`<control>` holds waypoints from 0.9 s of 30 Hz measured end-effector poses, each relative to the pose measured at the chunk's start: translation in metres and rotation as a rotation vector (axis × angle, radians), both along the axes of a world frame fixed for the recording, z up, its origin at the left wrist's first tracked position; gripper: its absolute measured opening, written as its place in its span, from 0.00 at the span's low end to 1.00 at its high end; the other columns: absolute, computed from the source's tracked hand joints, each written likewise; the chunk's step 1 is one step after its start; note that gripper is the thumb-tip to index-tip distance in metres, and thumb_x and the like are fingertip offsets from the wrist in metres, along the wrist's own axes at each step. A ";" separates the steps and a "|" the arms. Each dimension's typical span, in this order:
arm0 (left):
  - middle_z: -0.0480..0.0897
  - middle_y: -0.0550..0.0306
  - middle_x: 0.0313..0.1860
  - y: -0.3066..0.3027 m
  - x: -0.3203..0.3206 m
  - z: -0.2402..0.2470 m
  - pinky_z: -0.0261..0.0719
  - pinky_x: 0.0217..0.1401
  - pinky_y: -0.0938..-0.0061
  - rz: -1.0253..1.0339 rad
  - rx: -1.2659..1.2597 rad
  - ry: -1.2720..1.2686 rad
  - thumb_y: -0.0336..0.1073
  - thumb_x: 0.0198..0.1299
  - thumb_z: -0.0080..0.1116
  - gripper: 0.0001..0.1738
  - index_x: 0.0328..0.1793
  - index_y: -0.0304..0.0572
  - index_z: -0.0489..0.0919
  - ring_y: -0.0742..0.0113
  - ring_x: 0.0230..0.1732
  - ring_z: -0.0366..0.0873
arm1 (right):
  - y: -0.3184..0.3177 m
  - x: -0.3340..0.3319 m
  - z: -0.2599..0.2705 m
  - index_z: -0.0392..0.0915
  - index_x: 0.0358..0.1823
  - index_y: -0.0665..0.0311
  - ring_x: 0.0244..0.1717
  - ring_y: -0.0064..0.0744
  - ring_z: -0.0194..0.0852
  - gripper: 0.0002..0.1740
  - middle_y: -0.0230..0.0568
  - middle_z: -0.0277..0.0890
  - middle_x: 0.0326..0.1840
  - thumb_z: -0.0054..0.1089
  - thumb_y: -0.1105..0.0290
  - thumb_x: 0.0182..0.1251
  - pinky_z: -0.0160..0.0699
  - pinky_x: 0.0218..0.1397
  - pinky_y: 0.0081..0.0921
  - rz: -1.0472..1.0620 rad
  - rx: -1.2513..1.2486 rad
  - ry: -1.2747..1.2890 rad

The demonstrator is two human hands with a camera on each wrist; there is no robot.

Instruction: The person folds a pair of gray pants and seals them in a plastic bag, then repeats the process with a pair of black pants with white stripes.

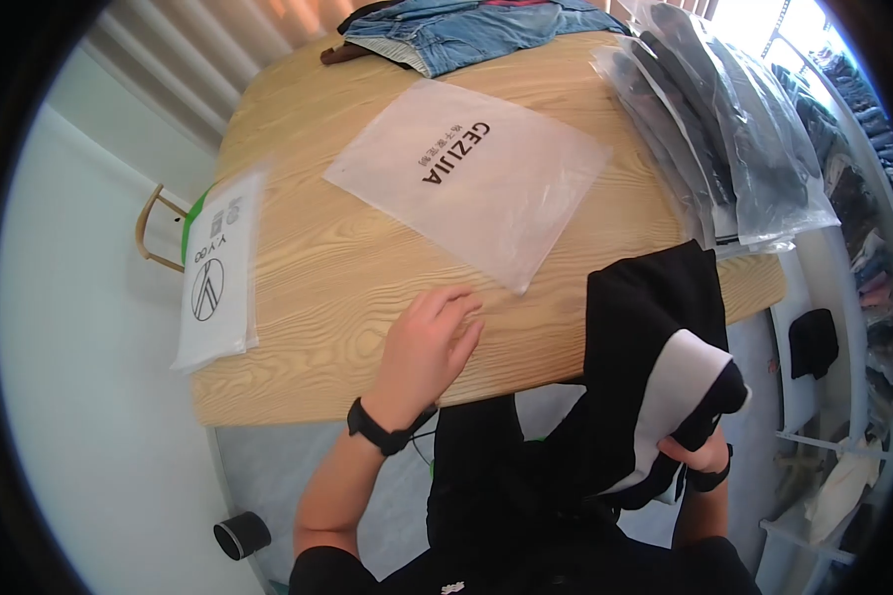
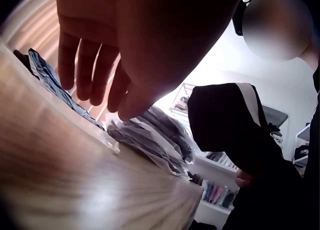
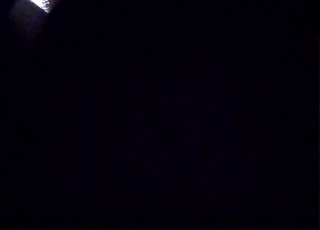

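On the right in the head view, a black garment (image 1: 630,317) with a broad white stripe hangs folded over the table's front edge. My right hand (image 1: 706,454) grips it from below, its fingers partly hidden by the cloth. The left wrist view shows the same garment (image 2: 220,117) held up beside the table. The right wrist view is almost wholly dark. Above the front part of the table, my left hand (image 1: 425,342) holds nothing, its fingers loosely bent. Beyond it lies a flat, see-through bag (image 1: 506,183) printed GEZIJIA.
The wooden table (image 1: 298,218) bears a white printed packet (image 1: 218,268) at its left edge. Blue jeans (image 1: 476,35) lie at the far end. Bagged dark clothes (image 1: 729,129) are stacked at the right. A black bin (image 1: 241,535) stands on the floor, lower left.
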State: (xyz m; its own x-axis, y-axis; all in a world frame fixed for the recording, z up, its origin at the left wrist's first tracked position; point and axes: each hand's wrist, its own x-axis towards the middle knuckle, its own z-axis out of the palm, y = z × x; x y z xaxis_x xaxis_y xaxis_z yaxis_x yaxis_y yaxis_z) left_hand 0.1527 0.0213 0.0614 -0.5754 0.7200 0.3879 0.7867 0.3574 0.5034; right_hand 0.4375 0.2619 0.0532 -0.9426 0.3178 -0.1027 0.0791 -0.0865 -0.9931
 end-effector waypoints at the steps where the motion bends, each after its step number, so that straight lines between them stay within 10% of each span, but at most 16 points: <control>1: 0.82 0.50 0.50 0.009 -0.002 0.002 0.81 0.50 0.64 -0.065 -0.024 0.012 0.31 0.55 0.66 0.12 0.47 0.39 0.83 0.50 0.50 0.81 | -0.001 -0.001 0.003 0.63 0.70 0.69 0.64 0.39 0.71 0.49 0.45 0.72 0.64 0.71 0.74 0.39 0.67 0.68 0.35 -0.011 0.013 -0.003; 14: 0.83 0.42 0.34 0.180 -0.036 -0.007 0.82 0.43 0.56 -0.011 -0.413 0.127 0.42 0.56 0.63 0.15 0.38 0.35 0.84 0.44 0.39 0.83 | -0.025 0.006 0.010 0.71 0.62 0.69 0.58 0.32 0.73 0.40 0.41 0.76 0.57 0.71 0.77 0.40 0.68 0.65 0.31 -0.106 0.091 0.030; 27: 0.82 0.45 0.32 0.126 -0.050 -0.003 0.79 0.43 0.56 -0.043 -0.308 0.051 0.29 0.57 0.56 0.04 0.37 0.40 0.79 0.43 0.38 0.81 | -0.016 -0.001 0.006 0.71 0.61 0.68 0.55 0.29 0.73 0.38 0.40 0.77 0.54 0.72 0.77 0.42 0.70 0.62 0.29 -0.092 0.108 0.086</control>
